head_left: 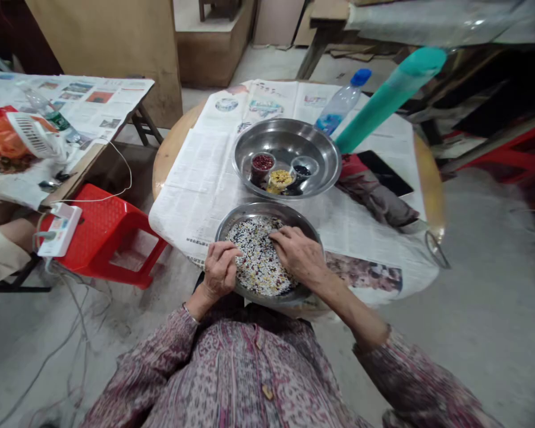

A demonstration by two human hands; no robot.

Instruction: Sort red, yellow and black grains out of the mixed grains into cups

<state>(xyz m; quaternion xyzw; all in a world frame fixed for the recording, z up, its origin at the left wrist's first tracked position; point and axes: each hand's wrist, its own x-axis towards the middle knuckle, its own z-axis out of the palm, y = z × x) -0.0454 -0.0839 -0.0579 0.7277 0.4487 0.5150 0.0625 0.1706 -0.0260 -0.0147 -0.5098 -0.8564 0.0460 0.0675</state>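
Observation:
A steel bowl (310, 224) near the table's front edge holds a spread of mixed white, black, yellow and dark red beans or grains (261, 255). My right hand (298, 254) reaches over its right side, thumb and fingers pinched together at the mix; whatever lies between them is too small to name. At the left rim is my left hand (220, 268), its fingers curled with the tips over the mix, and what they hold is hidden. Behind, a larger steel basin (312, 134) contains three small clear cups: dark red beans (263, 161), yellow kernels (280, 178) and black beans (301, 170).
Newspaper (196, 172) covers the round table (163, 166). A blue-capped bottle (339, 107), a green tube (383, 101), a dark phone or tablet (386, 172) and a folded umbrella (374, 199) lie around the basin. Left are a red stool (102, 238), a power strip (61, 230) and a person's leg (4, 249).

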